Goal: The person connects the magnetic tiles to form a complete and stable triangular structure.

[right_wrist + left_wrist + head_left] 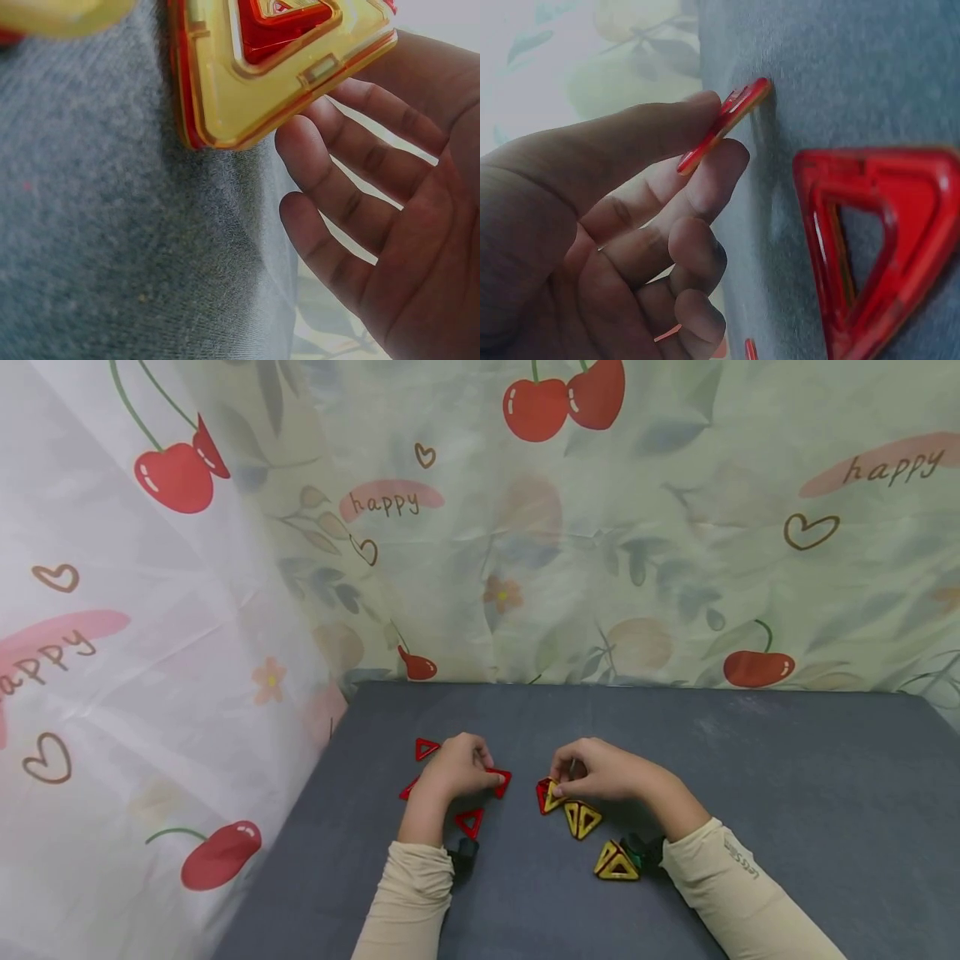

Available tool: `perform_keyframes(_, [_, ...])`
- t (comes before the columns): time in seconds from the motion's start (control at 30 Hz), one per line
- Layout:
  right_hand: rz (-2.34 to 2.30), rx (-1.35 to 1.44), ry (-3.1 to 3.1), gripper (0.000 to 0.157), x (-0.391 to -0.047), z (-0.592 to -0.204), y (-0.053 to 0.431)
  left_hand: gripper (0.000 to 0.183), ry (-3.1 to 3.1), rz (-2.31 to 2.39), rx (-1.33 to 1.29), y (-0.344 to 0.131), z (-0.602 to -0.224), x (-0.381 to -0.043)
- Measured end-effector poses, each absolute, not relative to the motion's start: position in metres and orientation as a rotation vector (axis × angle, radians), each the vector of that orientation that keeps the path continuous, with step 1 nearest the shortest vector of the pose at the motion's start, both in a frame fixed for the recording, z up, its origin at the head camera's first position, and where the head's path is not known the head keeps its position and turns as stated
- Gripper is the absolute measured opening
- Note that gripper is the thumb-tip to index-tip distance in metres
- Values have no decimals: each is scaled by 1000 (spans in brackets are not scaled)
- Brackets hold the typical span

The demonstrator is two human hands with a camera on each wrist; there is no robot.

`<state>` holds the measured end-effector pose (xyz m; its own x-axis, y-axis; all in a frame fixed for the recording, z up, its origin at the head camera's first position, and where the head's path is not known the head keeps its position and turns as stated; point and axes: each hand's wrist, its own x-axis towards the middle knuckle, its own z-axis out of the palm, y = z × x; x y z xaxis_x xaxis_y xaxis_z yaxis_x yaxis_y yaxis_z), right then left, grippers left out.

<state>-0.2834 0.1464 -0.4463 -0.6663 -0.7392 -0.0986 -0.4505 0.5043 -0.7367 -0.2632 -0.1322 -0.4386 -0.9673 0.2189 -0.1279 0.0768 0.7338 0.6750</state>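
Between thumb and fingertips, my left hand (pixel 452 770) pinches a red triangular tile (pixel 500 782) with an open middle. In the left wrist view this tile (pixel 744 97) is seen edge-on, tilted close over the table. My right hand (pixel 611 770) holds a small piece of joined red and yellow triangular tiles (pixel 550 797) by thumb and index finger. A yellow tile face (pixel 225 120) fills the top of the right wrist view, red showing inside; the other fingers are loosely bent behind it.
Loose red triangles lie around my left hand: one farther back (pixel 425 748), one partly behind the wrist (pixel 408 790), one nearer (pixel 469 822). Two yellow-faced pieces, a middle one (pixel 573 818) and a nearer one (pixel 617 872), rest by my right forearm. A patterned curtain (pixel 465 610) borders the dark table (pixel 525 910).
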Motion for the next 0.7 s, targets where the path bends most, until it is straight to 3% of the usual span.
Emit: perform_keyframes(0.7, [-969, -975, 2358, 4, -285, -447, 145, 16, 2640, 1091, 377, -112, -439, -261])
